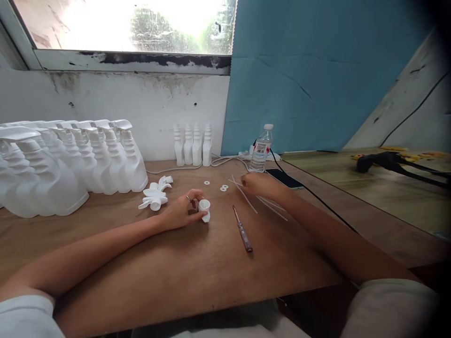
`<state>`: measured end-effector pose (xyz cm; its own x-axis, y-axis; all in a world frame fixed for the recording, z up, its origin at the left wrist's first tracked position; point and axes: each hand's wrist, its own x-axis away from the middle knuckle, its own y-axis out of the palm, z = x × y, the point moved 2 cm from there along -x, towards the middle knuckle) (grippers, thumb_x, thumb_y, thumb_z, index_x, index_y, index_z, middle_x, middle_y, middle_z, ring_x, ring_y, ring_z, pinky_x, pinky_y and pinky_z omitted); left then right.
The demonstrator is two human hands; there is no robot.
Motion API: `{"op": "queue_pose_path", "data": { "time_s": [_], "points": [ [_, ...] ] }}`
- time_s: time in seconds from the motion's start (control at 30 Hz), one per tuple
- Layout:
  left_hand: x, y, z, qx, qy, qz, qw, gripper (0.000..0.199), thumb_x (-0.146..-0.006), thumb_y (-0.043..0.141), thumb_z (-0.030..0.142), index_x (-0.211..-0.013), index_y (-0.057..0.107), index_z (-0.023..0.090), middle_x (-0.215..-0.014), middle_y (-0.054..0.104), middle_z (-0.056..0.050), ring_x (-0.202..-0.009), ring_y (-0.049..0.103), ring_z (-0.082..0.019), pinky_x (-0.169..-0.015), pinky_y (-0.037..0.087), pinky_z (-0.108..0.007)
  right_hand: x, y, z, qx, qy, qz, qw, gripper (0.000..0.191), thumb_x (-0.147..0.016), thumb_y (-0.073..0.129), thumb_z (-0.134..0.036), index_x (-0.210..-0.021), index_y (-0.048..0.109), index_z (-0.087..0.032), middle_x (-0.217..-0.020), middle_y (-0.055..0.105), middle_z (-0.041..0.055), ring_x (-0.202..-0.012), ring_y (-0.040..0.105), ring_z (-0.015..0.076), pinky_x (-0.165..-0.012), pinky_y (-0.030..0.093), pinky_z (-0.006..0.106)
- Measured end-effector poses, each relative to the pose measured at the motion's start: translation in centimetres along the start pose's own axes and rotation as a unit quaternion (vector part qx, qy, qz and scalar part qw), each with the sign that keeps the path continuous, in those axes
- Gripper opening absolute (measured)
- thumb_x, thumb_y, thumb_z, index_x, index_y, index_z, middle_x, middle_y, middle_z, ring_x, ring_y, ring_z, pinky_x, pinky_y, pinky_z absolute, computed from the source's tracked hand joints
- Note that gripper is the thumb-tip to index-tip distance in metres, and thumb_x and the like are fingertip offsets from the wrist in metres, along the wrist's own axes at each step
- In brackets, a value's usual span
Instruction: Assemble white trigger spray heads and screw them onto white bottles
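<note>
My left hand (181, 211) is closed around a white trigger spray head (204, 206), its round collar opening turned up toward me. My right hand (260, 183) reaches out over several thin translucent plastic tubes (273, 209) on the table, fingertips pinched at the end of one tube (249, 201). Between my arms lies a screwdriver (243, 232) with a see-through handle, its tip pointing away. Small white washers (224, 188) are on the wood ahead of it, with one more washer (206, 182) apart to the left. White spray heads (155, 195) sit in a pile left of my left hand.
Rows of large white bottles with spray tops (66, 164) fill the left side. Several slim white bottles (192, 145) stand by the wall. A clear water bottle (261, 150) and a phone (283, 178) are behind my right hand. A black cable (324, 211) crosses the wooden table (169, 281).
</note>
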<state>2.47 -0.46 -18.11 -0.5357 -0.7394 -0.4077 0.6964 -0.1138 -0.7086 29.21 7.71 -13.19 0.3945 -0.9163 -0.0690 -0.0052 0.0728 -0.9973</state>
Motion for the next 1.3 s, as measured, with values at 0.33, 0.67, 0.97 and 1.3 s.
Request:
{"op": "queue_pose_path", "data": {
  "time_s": [0.33, 0.67, 0.97, 1.3],
  "points": [
    [-0.3, -0.1, 0.1, 0.019, 0.034, -0.019, 0.999, 0.029, -0.087, 0.058, 0.035, -0.111, 0.054, 0.018, -0.101, 0.055, -0.005, -0.079, 0.054, -0.013, -0.075, 0.048, -0.025, -1.3, 0.6, 2.9, -0.042, 0.048, -0.061, 0.996, 0.003, -0.068, 0.062, -0.012, -0.065, 0.063, -0.013, -0.065, 0.064, 0.0075, -0.061, 0.06, 0.0183, -0.054, 0.037, 0.025],
    [-0.4, -0.1, 0.2, 0.023, 0.035, -0.034, 0.999, 0.027, -0.088, 0.056, 0.034, -0.109, 0.054, 0.018, -0.101, 0.054, -0.005, -0.08, 0.052, -0.013, -0.075, 0.047, -0.025, 0.4, -2.5, -0.9, -0.503, -0.126, 0.254, 0.816, 0.024, -0.085, 0.055, -0.037, -0.087, 0.036, -0.022, -0.071, 0.061, -0.0012, -0.053, 0.061, 0.0131, -0.05, 0.046, 0.024],
    [-0.4, 0.0, 0.0, 0.013, 0.035, -0.035, 0.999, 0.028, -0.088, 0.057, 0.034, -0.112, 0.053, 0.019, -0.101, 0.053, -0.005, -0.079, 0.054, -0.014, -0.074, 0.047, -0.025, -1.0, 1.9, -2.1, -0.457, -0.181, -0.029, 0.871, 0.031, -0.08, 0.063, -0.04, -0.096, 0.061, -0.014, -0.079, 0.067, 0.0032, -0.068, 0.064, 0.0132, -0.068, 0.051, 0.028],
    [-0.4, 0.1, -0.2, 0.017, 0.035, -0.037, 0.999, 0.028, -0.088, 0.056, 0.035, -0.111, 0.053, 0.019, -0.101, 0.053, -0.005, -0.081, 0.054, -0.014, -0.075, 0.047, -0.026, 0.4, 1.3, -5.7, -0.618, -0.211, 0.029, 0.757, 0.04, -0.09, 0.055, -0.049, -0.1, 0.065, -0.012, -0.099, 0.069, 0.0112, -0.077, 0.068, 0.0161, -0.068, 0.053, 0.028]
  ]
}}
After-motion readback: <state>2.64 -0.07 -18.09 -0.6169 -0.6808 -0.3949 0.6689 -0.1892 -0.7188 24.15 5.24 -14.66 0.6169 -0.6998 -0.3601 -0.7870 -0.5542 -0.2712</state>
